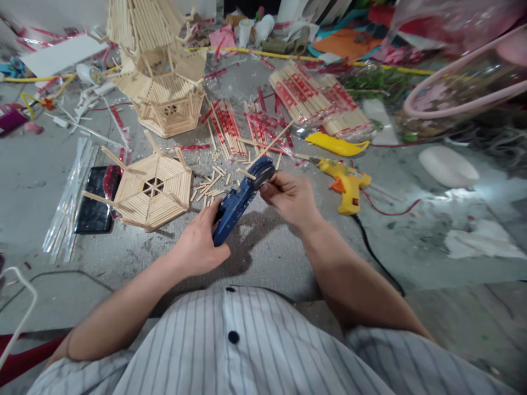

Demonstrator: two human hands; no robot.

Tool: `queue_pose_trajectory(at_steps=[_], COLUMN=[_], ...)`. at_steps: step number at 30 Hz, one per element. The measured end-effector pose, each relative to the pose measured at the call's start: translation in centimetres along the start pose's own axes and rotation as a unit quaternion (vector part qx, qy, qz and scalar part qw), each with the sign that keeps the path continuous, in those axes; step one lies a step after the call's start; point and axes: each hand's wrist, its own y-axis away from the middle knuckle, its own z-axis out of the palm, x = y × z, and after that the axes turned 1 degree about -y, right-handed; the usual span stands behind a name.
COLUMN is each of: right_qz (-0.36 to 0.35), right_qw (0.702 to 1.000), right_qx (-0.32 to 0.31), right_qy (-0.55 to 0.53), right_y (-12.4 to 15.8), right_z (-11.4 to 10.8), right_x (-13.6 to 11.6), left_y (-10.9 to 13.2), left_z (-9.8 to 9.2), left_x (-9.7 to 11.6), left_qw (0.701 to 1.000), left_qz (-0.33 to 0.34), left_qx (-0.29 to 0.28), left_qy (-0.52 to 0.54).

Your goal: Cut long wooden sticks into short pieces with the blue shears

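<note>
My left hand point(201, 238) is wrapped around the handles of a blue hand cutter point(235, 213), which tilts up and to the right above the table. A thin wooden stick point(272, 144) lies at the cutter's head and slants up to the right. A short light piece of wood point(246, 174) shows beside it. My right hand point(290, 198) is closed against the cutter's round head, thumb and fingers pinched together. What they pinch is hidden. Short cut stick pieces point(212, 186) lie scattered just left of the cutter.
A hexagonal stick frame with upright posts point(167, 206) lies left, before a stick pagoda model point(164, 104). Right are a yellow glue gun point(349, 186) with cord, a yellow-handled saw point(337, 145) and packs of chopsticks point(298, 93). A black phone point(93, 206) lies left.
</note>
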Motion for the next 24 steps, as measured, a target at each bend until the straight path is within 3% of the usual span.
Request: queue_pose_trajectory(at_steps=[13, 24], right_qz=[-0.075, -0.153], right_qw=[0.991, 0.958], right_qx=[0.018, 0.067], right_qy=[0.112, 0.234], right_y=[0.11, 0.48], right_z=[-0.06, -0.21], right_x=[-0.60, 0.19], left_y=[-0.06, -0.06], left_z=[-0.06, 0.08], left_x=[0.12, 0.05], left_qw=[1.000, 0.996], left_qz=[-0.005, -0.021], left_qx=[0.006, 0.009], left_qy=[-0.027, -0.088])
